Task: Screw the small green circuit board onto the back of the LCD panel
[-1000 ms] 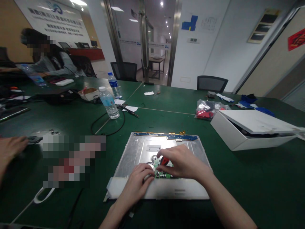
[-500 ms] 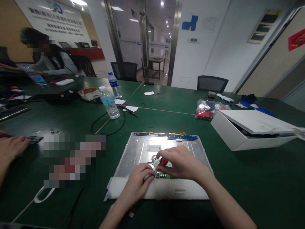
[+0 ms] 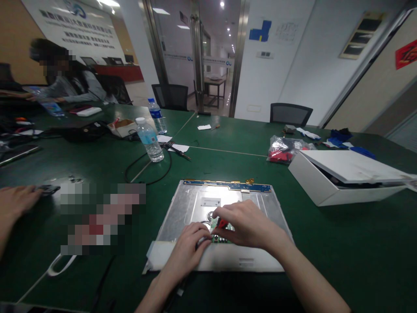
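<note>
A flat metal display panel (image 3: 172, 217) lies back side up on the table in front of me, with a blue circuit strip (image 3: 224, 186) along its far edge. On its middle sits a small green circuit board (image 3: 222, 239). My right hand (image 3: 249, 221) is closed around the red-and-black handle of a screwdriver (image 3: 222, 223) above this board; its tip is hidden. Curled at the board's left edge, my left hand (image 3: 190, 243) has its fingertips pressed together beside the tool. Something dark shows under those fingers, too covered to name.
A white box (image 3: 345, 198) with its lid ajar stands right, near a bagged red item (image 3: 282, 152). Water bottles (image 3: 150, 141) and a black cable (image 3: 171, 167) lie beyond the panel's left. Another person's hand (image 3: 19, 202) rests at the left edge.
My right hand has shifted very slightly left and turned a little around the screwdriver, covering more of the board. My left hand stays in place.
</note>
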Demonstrator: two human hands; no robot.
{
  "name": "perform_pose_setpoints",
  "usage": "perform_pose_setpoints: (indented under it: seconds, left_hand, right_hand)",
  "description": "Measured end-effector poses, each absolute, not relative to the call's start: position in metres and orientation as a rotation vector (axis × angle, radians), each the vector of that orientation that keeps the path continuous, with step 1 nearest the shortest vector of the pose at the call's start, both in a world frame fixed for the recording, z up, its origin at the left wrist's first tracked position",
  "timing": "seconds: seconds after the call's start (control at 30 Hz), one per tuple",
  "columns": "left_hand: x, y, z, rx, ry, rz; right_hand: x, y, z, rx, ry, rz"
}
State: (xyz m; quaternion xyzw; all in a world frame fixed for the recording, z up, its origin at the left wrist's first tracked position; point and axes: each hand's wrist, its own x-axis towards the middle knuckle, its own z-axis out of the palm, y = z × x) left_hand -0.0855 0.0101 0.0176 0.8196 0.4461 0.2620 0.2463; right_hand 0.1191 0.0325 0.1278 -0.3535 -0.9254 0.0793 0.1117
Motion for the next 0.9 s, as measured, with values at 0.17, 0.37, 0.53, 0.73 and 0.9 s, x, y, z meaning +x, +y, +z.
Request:
perform_pose_setpoints:
  seconds: [0.17,0.37,0.53,0.73,0.9]
  left_hand:
    - [-0.086,0.01,0.016,2.213,1.22,0.705]
    - [-0.086,0.01,0.016,2.209,1.207,0.711]
    - [-0.086,0.011,0.015,2.217,1.197,0.727]
    - [-0.086,0.011,0.015,2.219,1.174,0.738]
    - [-0.087,0.011,0.013,2.223,1.179,0.746]
  right_hand:
    - [0.12,0.031,0.129,-1.032,-2.709,0.248]
    - [0.119,0.032,0.127,-1.027,-2.721,0.219]
    - [0.117,0.033,0.124,-1.032,-2.724,0.205]
    - [0.119,0.028,0.132,-0.975,-2.736,0.303]
    - [0.12,0.026,0.136,-0.959,-2.741,0.339]
